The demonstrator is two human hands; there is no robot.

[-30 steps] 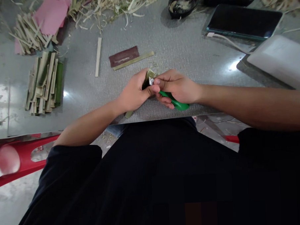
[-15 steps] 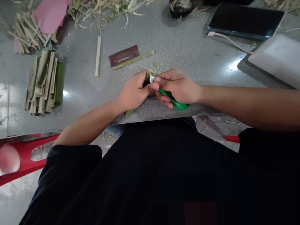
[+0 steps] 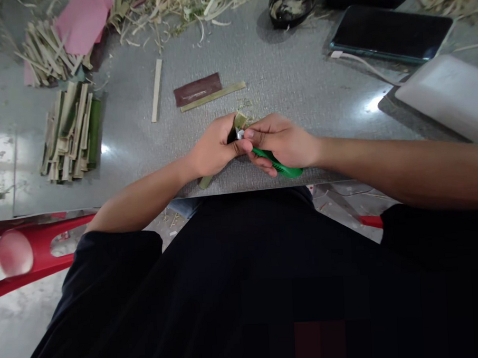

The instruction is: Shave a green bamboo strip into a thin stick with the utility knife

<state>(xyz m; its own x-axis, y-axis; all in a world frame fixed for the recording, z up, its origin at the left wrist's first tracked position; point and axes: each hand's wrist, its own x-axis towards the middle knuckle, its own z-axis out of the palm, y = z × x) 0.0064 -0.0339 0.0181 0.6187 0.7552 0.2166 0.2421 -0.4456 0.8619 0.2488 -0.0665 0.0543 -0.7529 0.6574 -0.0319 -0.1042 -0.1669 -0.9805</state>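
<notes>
My left hand (image 3: 216, 147) is closed around a greenish bamboo strip (image 3: 240, 119); one end shows above the thumb and the other pokes out below the wrist. In my right hand (image 3: 282, 140) is a green-handled utility knife (image 3: 288, 171), its short metal blade end held against the strip beside my left thumb. Much of the blade lies behind the fingers. Just beyond my hands, a brown sandpaper piece (image 3: 197, 89) lies on the table with a narrow bamboo strip (image 3: 215, 96) along its lower edge. A pale strip (image 3: 156, 91) lies apart to the left.
A stack of bamboo pieces (image 3: 67, 133) and a pile of thin sticks (image 3: 45, 53) by pink paper (image 3: 84, 22) lie left. Shavings (image 3: 168, 13), a black bowl (image 3: 293, 6), a phone (image 3: 391, 33) and a white cabled box (image 3: 449, 98) are farther back and right.
My right hand and the knife have shifted slightly toward me, with the blade lower along the bamboo strip. My left hand has hardly moved.
</notes>
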